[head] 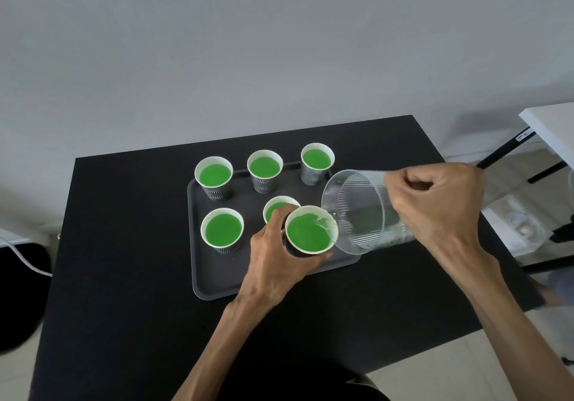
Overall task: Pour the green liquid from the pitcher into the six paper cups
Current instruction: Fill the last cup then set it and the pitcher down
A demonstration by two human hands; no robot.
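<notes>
My left hand (273, 254) gripped the near-right cup (310, 230), full of green. My right hand (441, 205) clenched the tipped clear pitcher (360, 211), lip at that cup's rim. Beyond, five filled cups (265, 167) stood on the tray (214, 289).

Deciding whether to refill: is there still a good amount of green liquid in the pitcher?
No, the tipped pitcher looks clear and nearly empty, while all six cups hold green liquid.

left grip (273, 254) curled, forearm angled inward; right grip (435, 202) fisted, wrist raised
</notes>
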